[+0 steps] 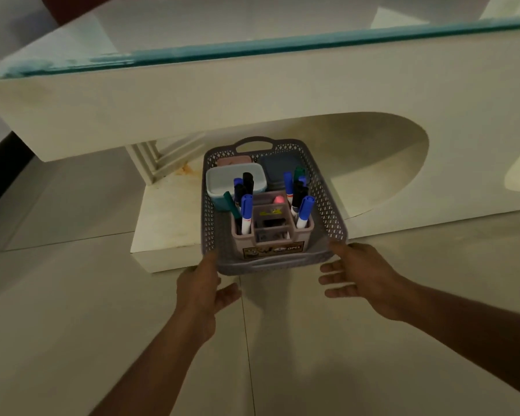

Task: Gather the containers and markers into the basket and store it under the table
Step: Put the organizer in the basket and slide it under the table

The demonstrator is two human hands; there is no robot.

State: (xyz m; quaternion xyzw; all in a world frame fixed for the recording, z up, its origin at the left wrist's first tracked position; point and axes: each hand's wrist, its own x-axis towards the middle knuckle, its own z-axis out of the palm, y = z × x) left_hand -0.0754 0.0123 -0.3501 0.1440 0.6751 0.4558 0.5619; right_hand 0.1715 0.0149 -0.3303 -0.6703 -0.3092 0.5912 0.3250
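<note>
Basket (327, 205) long axis points under table (192, 94), hands (198, 286) open

The basket (330, 211) looks like moulded plastic, grey-lilac and matt, its walls pierced in a lattice of small diamond holes with a smooth solid rim. Inside, the pen holder (273, 235) is smooth, dull-pink plastic with a printed sticker on its front, and the pale blue container (222, 183) has a soft satin plastic sheen. The markers (246, 213) have glossy white barrels and coloured plastic caps. The bench (252, 94) is cream, smooth and stone-like, topped with a sheet of greenish glass (282, 43) that reflects light. The floor (72, 310) is large polished tiles, faintly glossy, with thin grout lines.
</note>
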